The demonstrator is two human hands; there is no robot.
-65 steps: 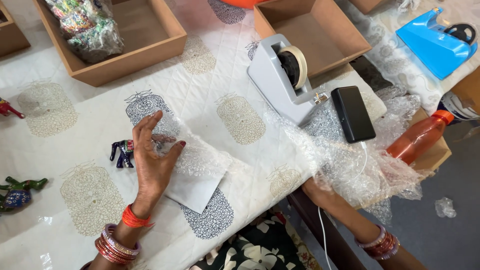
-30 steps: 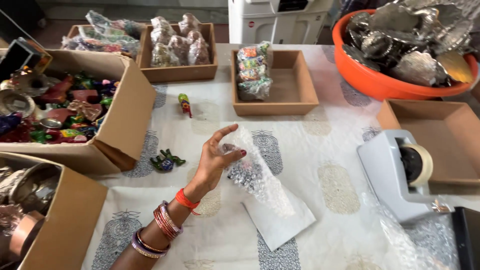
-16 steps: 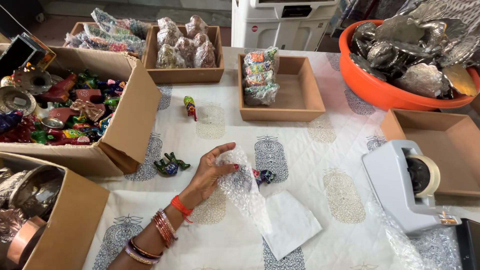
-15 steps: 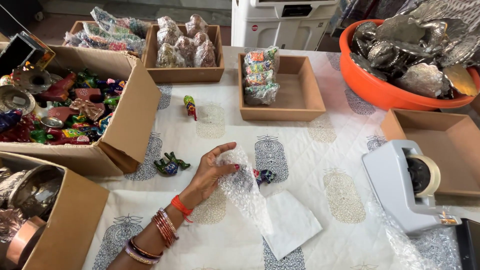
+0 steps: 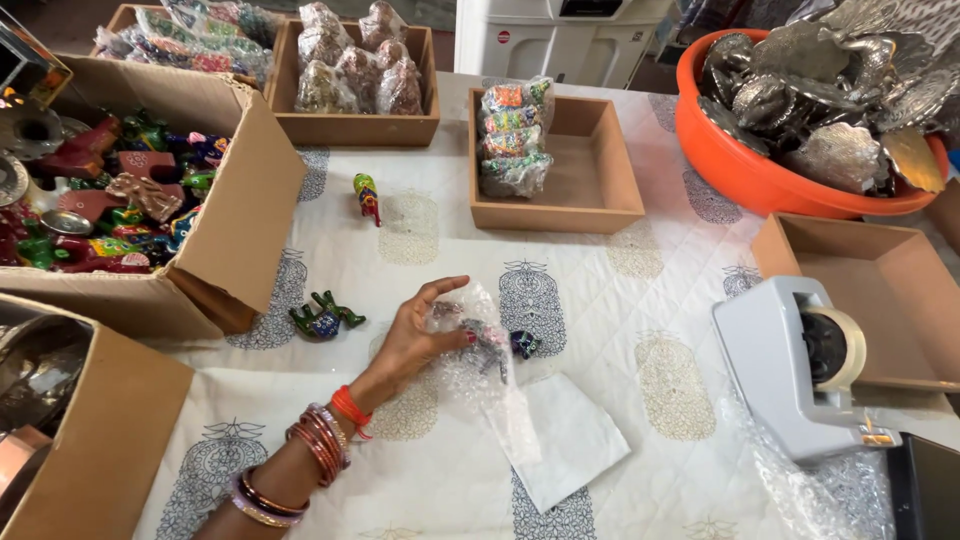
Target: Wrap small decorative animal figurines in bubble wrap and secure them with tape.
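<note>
My left hand [image 5: 412,340] rests on the table near the middle, fingers pinching the edge of a sheet of clear bubble wrap [image 5: 484,375]. Under the wrap, just right of my fingertips, lies a small dark blue painted animal figure [image 5: 516,343]. The wrap trails down onto a white paper sheet [image 5: 562,450]. A green painted animal figure [image 5: 326,317] lies to the left of my hand. Another multicoloured figure [image 5: 367,195] stands farther back. My right hand is out of view.
An open cardboard box [image 5: 220,210] of painted toys sits at left, another box [image 5: 90,440] at lower left. Wooden trays [image 5: 600,185] with wrapped figures stand behind. An orange tub [image 5: 760,175] of metal pieces is at back right, a grey tape dispenser [image 5: 790,375] at right.
My view swung from the right end of the table to the left. My left hand kept the bubble wrap and lowered it over the blue figure; my right arm left the view.
</note>
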